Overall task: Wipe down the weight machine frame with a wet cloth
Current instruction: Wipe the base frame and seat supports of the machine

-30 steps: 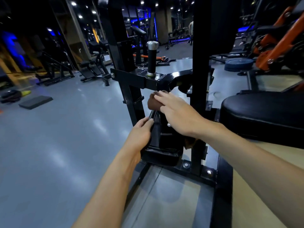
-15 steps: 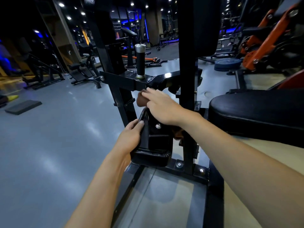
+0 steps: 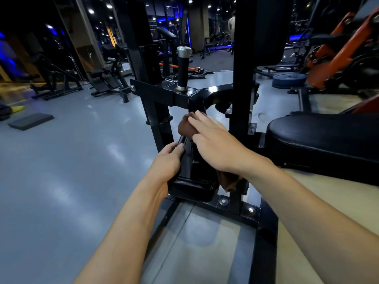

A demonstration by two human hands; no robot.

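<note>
The black weight machine frame [image 3: 242,78] stands in front of me, with a cross arm [image 3: 162,93] that carries a chrome-capped handle post [image 3: 183,66]. My right hand [image 3: 215,144] lies with fairly straight fingers on a brown cloth [image 3: 184,128] and presses it against the frame just under the cross arm. One end of the cloth hangs down below my wrist. My left hand [image 3: 170,160] grips the left edge of a black padded plate [image 3: 192,185] low on the machine, fingers curled round it.
A black seat pad [image 3: 328,136] is close on the right. The machine's bolted base rails [image 3: 264,242] run along the floor below my arms. Grey floor spreads to the left, with benches [image 3: 106,80] and a mat [image 3: 30,120] farther off. Orange equipment [image 3: 338,54] and weight plates [image 3: 289,79] stand at the back right.
The view swung a little and came back. My right hand stays on the cloth at almost the same spot under the cross arm. My left hand keeps its grip on the padded plate.
</note>
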